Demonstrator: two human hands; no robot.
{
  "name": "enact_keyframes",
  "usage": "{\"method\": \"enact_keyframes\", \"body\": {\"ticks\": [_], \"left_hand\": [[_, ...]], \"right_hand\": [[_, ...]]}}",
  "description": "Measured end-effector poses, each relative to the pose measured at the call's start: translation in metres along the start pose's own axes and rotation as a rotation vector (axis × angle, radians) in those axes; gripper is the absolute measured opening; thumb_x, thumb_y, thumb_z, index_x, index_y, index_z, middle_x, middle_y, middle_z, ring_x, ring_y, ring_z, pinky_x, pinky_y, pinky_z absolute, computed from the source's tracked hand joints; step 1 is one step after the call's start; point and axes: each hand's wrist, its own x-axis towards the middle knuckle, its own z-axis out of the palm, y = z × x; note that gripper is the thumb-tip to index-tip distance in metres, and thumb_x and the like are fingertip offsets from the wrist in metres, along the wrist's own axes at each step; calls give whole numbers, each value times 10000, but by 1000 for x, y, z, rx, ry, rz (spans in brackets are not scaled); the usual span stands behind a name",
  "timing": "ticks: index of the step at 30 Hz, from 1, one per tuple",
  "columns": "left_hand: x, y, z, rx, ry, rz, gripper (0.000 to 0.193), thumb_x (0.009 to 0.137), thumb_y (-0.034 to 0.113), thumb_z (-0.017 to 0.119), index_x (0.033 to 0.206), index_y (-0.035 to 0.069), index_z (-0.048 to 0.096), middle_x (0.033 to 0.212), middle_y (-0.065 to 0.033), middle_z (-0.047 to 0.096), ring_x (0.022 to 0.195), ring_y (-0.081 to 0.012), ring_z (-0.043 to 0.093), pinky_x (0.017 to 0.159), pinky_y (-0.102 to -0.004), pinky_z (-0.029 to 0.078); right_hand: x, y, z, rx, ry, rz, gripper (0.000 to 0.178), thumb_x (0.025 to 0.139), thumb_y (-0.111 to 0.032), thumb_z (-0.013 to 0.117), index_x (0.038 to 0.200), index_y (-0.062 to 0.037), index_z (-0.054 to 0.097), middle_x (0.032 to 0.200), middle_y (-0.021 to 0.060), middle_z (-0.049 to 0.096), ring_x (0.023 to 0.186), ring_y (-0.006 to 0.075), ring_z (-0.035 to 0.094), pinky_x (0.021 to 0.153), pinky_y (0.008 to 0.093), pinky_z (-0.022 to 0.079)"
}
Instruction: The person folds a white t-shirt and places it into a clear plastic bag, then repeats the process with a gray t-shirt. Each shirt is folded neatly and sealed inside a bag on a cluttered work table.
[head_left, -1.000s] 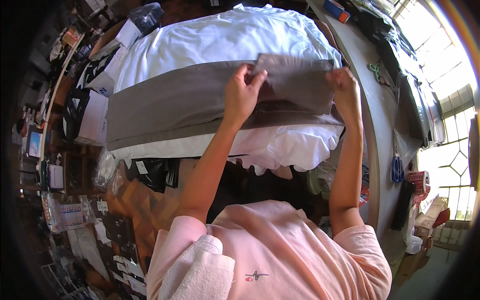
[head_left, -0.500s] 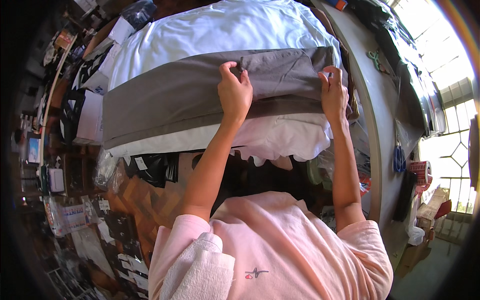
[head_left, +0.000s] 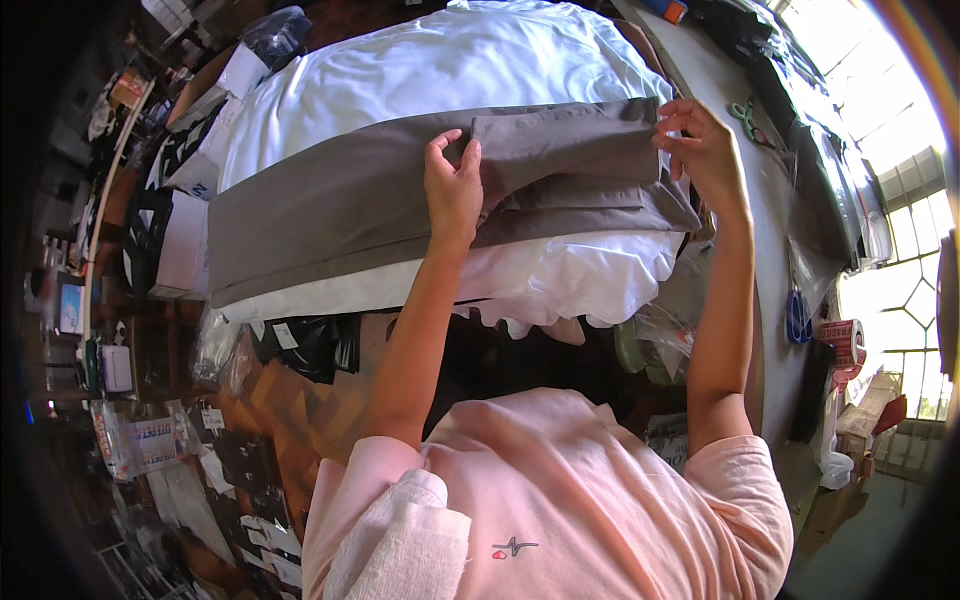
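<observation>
A pair of folded grey-brown trousers (head_left: 330,195) lies across a white cloth (head_left: 440,65) that covers a raised surface. My left hand (head_left: 455,195) has its thumb and fingers closed at the inner corner of a folded-over flap, midway along the trousers. At their right end, my right hand (head_left: 708,155) grips the flap's outer edge between thumb and fingers. The flap is stretched between both hands, and below it the layers spread apart a little. Part of the grip on each side is hidden by the fingers.
A grey ledge (head_left: 752,345) runs along the right, with green-handled scissors (head_left: 745,120) and blue-handled scissors (head_left: 797,318). A tape roll (head_left: 842,343) sits farther right. White boxes (head_left: 183,245) stand at left. Black plastic bags (head_left: 310,345) lie on the wooden floor (head_left: 300,420).
My right hand has moved right and slightly up, its forearm swinging outward. The flap has shifted with it, exposing more of the lower layers. My left hand has moved slightly left.
</observation>
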Motion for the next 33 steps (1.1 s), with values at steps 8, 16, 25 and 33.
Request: {"method": "enact_keyframes", "body": {"ticks": [8, 16, 25, 33], "left_hand": [[-13, 16, -15, 158, -250, 17, 464, 781, 214, 685, 1107, -52, 493, 818, -165, 645, 717, -185, 621, 652, -289, 476], [-49, 32, 4, 764, -49, 772, 528, 733, 388, 709, 1153, 116, 540, 1206, -27, 515, 1190, -186, 400, 970, -473, 244], [-47, 19, 41, 551, -172, 1086, 128, 744, 169, 677, 857, 115, 655, 892, 12, 665, 977, -152, 595, 1009, -406, 263], [-15, 20, 5, 618, 31, 468, 462, 714, 245, 744, 1045, -27, 574, 1033, -144, 606, 927, -271, 568, 847, -370, 413]], "right_hand": [[-35, 39, 4, 189, -105, 161, 222, 805, 52, 528, 1024, 31, 496, 793, 59, 536, 584, 156, 610, 487, 247, 484], [-56, 18, 9, -81, -84, 386, 364, 851, -298, 618, 903, 58, 563, 722, 102, 586, 491, 134, 593, 441, 242, 466], [-17, 51, 24, -413, 241, 236, 565, 810, -531, 574, 697, 20, 632, 587, 112, 579, 534, 189, 589, 569, 339, 467], [-8, 30, 43, -401, 63, 41, 377, 761, -350, 672, 803, 24, 655, 700, 107, 627, 662, 216, 584, 656, 320, 465]]}}
